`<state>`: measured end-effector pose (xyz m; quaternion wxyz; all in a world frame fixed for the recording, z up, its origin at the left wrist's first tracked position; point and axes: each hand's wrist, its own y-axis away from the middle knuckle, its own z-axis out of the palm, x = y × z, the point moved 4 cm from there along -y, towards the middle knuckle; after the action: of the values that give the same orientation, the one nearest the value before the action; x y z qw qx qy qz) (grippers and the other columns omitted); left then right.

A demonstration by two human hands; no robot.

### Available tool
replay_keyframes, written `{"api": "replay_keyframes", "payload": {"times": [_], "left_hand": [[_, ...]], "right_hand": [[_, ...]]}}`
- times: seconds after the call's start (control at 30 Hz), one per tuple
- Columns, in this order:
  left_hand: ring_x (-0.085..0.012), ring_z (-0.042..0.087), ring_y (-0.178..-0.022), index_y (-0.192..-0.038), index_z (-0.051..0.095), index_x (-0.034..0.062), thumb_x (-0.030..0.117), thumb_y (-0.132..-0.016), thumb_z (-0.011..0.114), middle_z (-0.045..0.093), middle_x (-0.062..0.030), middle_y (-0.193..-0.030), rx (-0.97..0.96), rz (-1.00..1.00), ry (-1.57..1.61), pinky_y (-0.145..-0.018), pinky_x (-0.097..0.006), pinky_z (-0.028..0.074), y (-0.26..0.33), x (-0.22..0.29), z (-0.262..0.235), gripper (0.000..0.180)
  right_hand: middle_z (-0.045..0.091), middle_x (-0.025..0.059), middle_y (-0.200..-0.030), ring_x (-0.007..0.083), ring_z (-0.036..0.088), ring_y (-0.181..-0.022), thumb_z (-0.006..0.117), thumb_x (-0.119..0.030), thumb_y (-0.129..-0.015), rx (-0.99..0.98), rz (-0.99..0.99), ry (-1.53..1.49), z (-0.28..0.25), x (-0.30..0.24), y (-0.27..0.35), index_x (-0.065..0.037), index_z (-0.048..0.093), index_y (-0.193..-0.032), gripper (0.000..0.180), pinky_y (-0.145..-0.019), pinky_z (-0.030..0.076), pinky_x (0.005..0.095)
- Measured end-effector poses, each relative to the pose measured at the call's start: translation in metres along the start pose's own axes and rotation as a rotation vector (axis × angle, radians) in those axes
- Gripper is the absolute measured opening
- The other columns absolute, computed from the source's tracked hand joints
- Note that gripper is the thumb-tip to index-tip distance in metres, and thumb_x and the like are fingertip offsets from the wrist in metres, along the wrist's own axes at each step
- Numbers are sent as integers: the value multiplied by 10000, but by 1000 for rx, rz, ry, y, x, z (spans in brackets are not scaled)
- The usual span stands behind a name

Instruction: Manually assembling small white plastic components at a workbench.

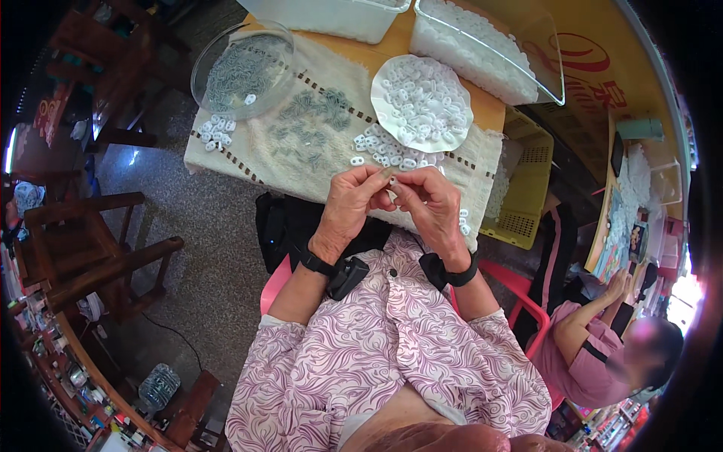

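Observation:
My left hand (349,209) and my right hand (434,208) meet at the near edge of the cloth-covered table, fingertips pinched together. Between them shows a bit of a small white plastic piece (392,181), mostly hidden by the fingers. Just beyond lies a loose heap of white oval pieces with two holes (392,153). A white scalloped plate (379,105) behind it is piled with more of them. Small grey parts (316,113), too fine to make out, are scattered on the cloth left of the heap.
A round clear dish (197,84) holds many grey parts, with several white pieces (216,132) beside it. Clear bins (561,79) stand at the back. A yellow crate (536,188) is right of the table. Another person (587,354) sits at right; a wooden chair (98,241) stands left.

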<state>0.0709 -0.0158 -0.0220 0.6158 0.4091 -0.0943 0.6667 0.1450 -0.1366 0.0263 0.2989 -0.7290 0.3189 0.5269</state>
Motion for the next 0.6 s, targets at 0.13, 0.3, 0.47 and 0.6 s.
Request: {"api": "replay_keyframes", "payload": {"times": [0.13, 0.3, 0.47, 0.6], "left_hand": [[-72, 587, -615, -973, 643, -4, 138, -920, 602, 635, -30, -803, -22, -15, -25, -589, -240, 546, 3, -4, 5, 157], [-59, 576, -615, -998, 639, 4, 141, -911, 621, 638, -18, -815, -52, -50, -28, -587, -223, 534, 7, -14, 13, 163], [-47, 566, -614, -994, 642, 5, 141, -900, 641, 649, -17, -819, -77, -83, -14, -572, -208, 519, 11, -18, 17, 165], [-59, 579, -610, -1000, 630, -8, 131, -910, 626, 644, -33, -806, -66, -36, -123, -553, -204, 509, 13, -16, 14, 166]], "right_hand": [[649, 68, -795, 96, 628, -608, 603, -41, -900, 28, 193, -113, -3, 6, 9, 37, 608, -967, 103, -526, 504, 214], [660, 69, -791, 81, 611, -606, 571, -57, -927, 27, 206, -129, -11, 5, 19, 40, 594, -990, 118, -517, 497, 206], [653, 65, -791, 76, 597, -595, 565, -61, -933, 16, 261, -186, -15, 5, 26, 34, 593, -996, 118, -505, 485, 202], [645, 56, -776, 81, 596, -591, 587, -75, -923, -3, 321, -208, -14, 5, 26, 36, 598, -1016, 145, -507, 485, 206]]}}
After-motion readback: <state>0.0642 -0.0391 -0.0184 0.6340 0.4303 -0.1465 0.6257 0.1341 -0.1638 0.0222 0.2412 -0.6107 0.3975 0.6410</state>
